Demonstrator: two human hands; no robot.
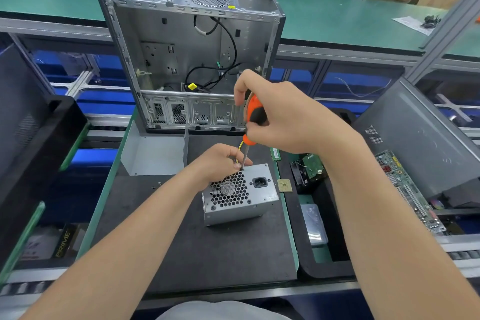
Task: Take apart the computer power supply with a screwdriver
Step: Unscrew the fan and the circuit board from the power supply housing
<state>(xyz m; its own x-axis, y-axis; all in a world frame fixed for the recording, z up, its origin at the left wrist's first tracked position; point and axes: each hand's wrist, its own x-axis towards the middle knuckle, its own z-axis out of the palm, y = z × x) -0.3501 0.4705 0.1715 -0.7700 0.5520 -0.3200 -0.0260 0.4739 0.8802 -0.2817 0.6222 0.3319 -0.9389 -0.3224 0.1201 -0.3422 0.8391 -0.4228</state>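
A grey metal power supply (259, 197) stands on the black mat (197, 247), its honeycomb fan grille and power socket facing up. My left hand (220, 162) grips its far top-left corner, fingers curled around the screwdriver's shaft. My right hand (278, 117) is closed around the orange and black handle of a screwdriver (253, 114). The shaft points down and its tip rests at a screw on the top-left corner of the grille face.
An emptied computer case (192, 60) stands open behind the mat, cables hanging inside. A loose grey metal cover (155, 153) lies at the left. To the right, a black tray (324, 265) holds a drive, a fan and a chip; a motherboard (407, 189) leans against another case.
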